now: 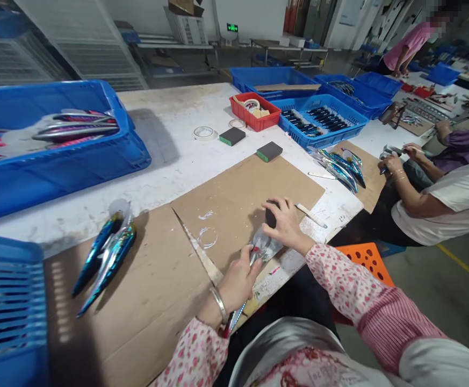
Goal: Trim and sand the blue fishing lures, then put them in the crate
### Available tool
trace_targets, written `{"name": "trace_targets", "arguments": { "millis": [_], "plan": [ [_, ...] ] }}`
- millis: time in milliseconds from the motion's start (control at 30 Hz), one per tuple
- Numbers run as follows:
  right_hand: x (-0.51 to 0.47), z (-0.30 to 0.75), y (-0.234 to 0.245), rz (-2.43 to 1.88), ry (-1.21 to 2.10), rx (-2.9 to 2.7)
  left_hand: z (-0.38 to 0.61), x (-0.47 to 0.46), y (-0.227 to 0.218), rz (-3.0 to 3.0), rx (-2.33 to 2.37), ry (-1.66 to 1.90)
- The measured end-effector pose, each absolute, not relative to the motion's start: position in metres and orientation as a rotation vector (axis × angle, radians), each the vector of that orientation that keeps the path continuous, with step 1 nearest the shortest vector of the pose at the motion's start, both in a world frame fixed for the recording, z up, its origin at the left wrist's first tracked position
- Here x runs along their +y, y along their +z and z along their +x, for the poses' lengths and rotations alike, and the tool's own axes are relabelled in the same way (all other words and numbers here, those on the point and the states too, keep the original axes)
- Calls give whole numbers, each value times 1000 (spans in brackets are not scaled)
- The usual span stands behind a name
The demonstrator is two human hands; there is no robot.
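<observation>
Left-hand grip (239,275) closed on shiny fish-shaped lure (255,255) with clear plastic lip (260,237), held at near edge of brown cardboard sheet (234,199); dark rectangular block (271,214) pinched by right hand (286,223). Lip apparently being rubbed; next stroke needs lure steadied.

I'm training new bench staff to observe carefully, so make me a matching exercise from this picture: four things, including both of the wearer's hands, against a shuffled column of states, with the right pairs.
Things
1. Left hand
2. Right hand
3. Red basket
4. Orange seat

States
A. Has a roll of tape inside
B. Dotted with holes
C. Gripping a dark block
D. Holding a shiny fish-shaped lure

Right pairs: 1-D, 2-C, 3-A, 4-B
</observation>
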State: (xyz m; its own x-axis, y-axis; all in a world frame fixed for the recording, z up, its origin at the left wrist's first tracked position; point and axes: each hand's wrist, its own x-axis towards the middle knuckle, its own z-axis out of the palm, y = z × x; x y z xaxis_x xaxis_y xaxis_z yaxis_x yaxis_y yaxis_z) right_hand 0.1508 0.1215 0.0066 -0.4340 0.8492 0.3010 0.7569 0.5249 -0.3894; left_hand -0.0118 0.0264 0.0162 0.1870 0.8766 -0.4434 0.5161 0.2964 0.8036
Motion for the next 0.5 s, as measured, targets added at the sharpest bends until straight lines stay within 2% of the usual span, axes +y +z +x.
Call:
{"name": "trace_targets", "arguments": {
  "millis": [133, 267, 433, 500],
  "plan": [
    [118, 151, 7, -1167, 367, -2366, -14, 26, 10, 1343, 1407, 452],
    [121, 151, 5, -1271, 342, -2279, -16, 26, 7, 1327, 1437, 488],
    [119, 144, 1, -1135, 411, -2350, -24, 24, 4, 1346, 1491, 461],
    [124, 140, 0, -1273, 374, -2300, -28, 28, 1, 1414, 1586, 463]
  ]
}}
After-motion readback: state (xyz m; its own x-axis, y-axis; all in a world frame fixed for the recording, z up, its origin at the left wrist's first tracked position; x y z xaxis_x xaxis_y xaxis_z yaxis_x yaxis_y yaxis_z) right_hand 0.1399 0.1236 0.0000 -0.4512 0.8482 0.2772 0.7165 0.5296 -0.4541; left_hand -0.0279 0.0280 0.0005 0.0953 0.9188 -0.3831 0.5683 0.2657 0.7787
